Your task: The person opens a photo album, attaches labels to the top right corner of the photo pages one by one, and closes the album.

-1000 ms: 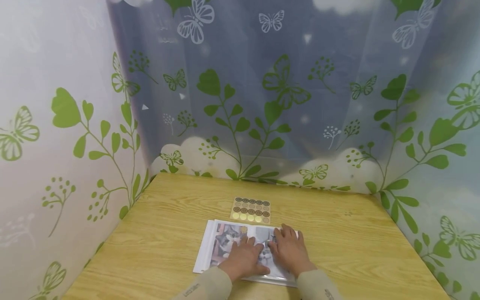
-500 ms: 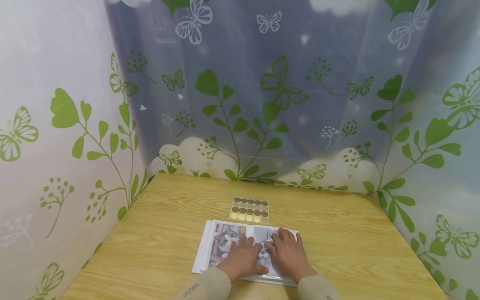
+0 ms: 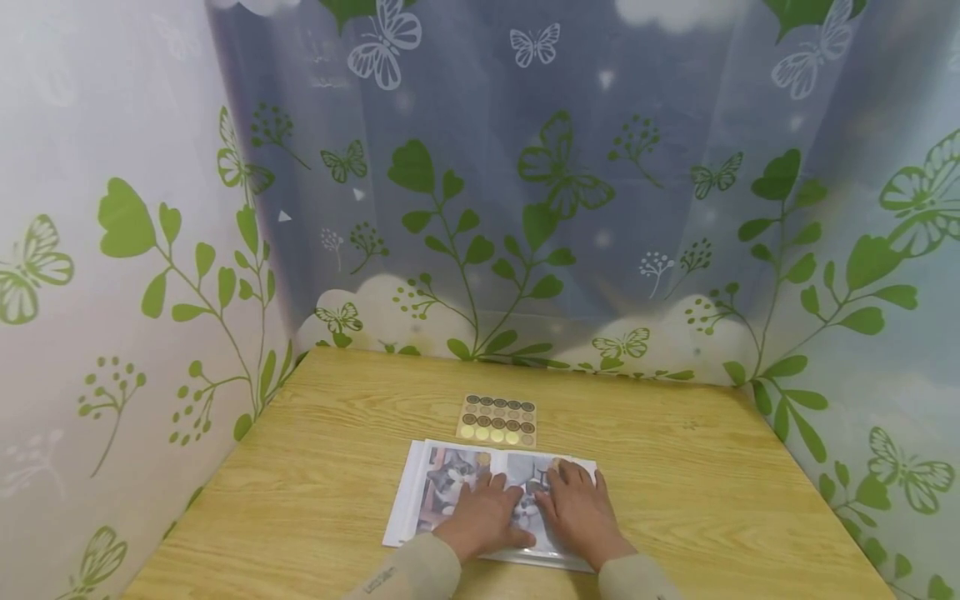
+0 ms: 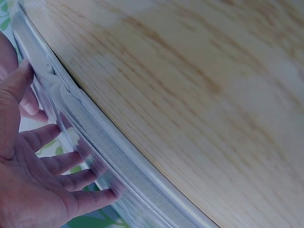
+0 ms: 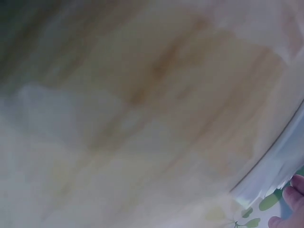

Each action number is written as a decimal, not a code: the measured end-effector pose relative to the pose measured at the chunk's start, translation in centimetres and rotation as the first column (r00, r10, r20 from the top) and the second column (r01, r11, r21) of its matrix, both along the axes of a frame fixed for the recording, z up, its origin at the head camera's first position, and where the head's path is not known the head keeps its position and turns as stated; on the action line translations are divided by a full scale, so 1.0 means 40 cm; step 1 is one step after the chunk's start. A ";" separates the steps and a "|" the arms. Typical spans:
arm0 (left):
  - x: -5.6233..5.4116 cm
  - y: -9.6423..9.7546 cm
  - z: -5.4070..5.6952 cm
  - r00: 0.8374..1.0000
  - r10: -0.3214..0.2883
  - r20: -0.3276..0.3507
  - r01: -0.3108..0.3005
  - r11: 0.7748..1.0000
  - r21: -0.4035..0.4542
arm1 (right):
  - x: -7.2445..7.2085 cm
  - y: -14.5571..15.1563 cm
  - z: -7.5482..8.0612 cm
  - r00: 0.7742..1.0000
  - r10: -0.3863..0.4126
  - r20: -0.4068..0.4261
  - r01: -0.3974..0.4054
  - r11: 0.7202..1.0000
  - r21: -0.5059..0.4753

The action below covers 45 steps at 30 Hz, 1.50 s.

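Note:
An open photo album [image 3: 408, 492] with clear sleeves lies on the table, a cat picture [image 3: 448, 479] on its left page and another on its right page. My left hand [image 3: 483, 517] rests across the middle of the album with its fingers spread. In the left wrist view, the fingertips [image 4: 111, 194] touch a clear sleeve above the stacked page edges [image 4: 114, 137]. My right hand [image 3: 581, 508] rests on the right page, fingers extended toward the top edge and covering part of the picture. A round gold sticker [image 3: 483, 459] sits at the left picture's top right corner.
Behind the album lies a sheet of round stickers [image 3: 497, 419], in dark, tan and gold rows. The wood-grain table [image 3: 697, 483] extends on both sides. A curtain [image 3: 487, 250] printed with leaves and butterflies stands around the table's back and sides.
The right hand's fingers have shifted slightly on the right page, staying near its top edge. The left hand and the album stay in place; the head view has drifted slightly.

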<state>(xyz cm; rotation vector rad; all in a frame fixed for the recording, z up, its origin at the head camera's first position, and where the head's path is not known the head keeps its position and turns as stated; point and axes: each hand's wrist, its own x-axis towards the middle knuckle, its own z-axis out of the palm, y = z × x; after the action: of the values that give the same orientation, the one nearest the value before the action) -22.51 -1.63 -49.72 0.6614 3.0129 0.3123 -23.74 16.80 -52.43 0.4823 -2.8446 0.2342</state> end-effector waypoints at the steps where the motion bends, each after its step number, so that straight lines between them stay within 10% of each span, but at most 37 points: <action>1: 0.000 0.000 -0.001 1.000 0.001 0.001 -0.001 1.000 -0.001 | 0.001 0.001 0.000 1.000 -0.001 0.005 0.001 1.000 0.000; 45: -0.002 -0.005 -0.004 0.999 0.001 0.033 -0.002 1.000 0.021 | -0.047 0.023 0.012 0.986 -0.099 0.131 0.107 0.993 -0.054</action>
<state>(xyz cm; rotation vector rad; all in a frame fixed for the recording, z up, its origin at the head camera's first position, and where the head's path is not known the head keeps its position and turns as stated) -22.61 -1.81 -49.90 0.6492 2.9831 0.3511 -25.64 17.70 -51.96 0.3175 -2.9664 0.3423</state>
